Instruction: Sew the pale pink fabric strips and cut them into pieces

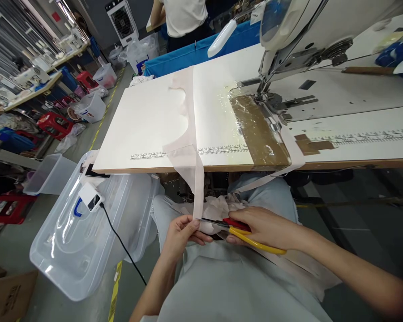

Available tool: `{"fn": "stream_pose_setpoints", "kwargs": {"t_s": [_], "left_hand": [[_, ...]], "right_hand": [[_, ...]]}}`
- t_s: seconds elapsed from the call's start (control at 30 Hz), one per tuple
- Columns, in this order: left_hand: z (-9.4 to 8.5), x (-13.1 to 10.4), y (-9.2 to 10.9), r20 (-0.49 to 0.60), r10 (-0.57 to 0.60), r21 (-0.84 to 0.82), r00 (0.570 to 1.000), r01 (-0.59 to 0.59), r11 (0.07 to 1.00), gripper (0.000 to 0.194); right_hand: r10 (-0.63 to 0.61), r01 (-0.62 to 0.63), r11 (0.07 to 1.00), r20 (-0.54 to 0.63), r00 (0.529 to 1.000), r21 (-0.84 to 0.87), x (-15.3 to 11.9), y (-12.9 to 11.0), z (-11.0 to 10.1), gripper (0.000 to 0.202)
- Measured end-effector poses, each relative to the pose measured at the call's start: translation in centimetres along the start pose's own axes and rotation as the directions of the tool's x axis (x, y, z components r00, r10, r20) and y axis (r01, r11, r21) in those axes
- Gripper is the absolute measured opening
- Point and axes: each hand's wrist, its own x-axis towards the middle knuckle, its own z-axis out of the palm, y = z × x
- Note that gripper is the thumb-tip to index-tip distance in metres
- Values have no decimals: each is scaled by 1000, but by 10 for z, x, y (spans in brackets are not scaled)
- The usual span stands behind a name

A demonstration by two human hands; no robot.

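My left hand [184,233] pinches the lower end of a pale pink fabric strip [198,188], just in front of the table edge. Wrapped in my right hand [265,227] are scissors [243,235] with one red and one yellow handle. Their blades point left and reach the strip beside my left fingertips; whether they cut into it I cannot tell. From the strip, a thin pale pink fabric piece [188,114] with a scalloped edge runs up across the white table [147,107]. More pale fabric [218,208] lies bunched on my lap, partly hidden by my hands.
A sewing machine [289,49] stands at right, with another pale band [293,150] trailing from it over the table edge. At left, a lidded clear bin [74,232] carries a white device [91,197] with a black cable and a phone [96,172]. Another person [186,18] stands beyond.
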Motion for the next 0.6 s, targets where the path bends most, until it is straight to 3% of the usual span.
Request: {"fn": "stream_pose_setpoints", "kwargs": {"t_s": [0.4, 0.6], "left_hand": [[-2, 0, -1, -9, -2, 10, 1000, 2, 1000, 54], [-4, 1, -1, 13, -12, 46, 1000, 11, 999, 54]], "right_hand": [[-42, 32, 994, -105, 994, -101, 3, 0, 9, 47], [-12, 4, 995, -78, 997, -103, 12, -5, 10, 46]]}}
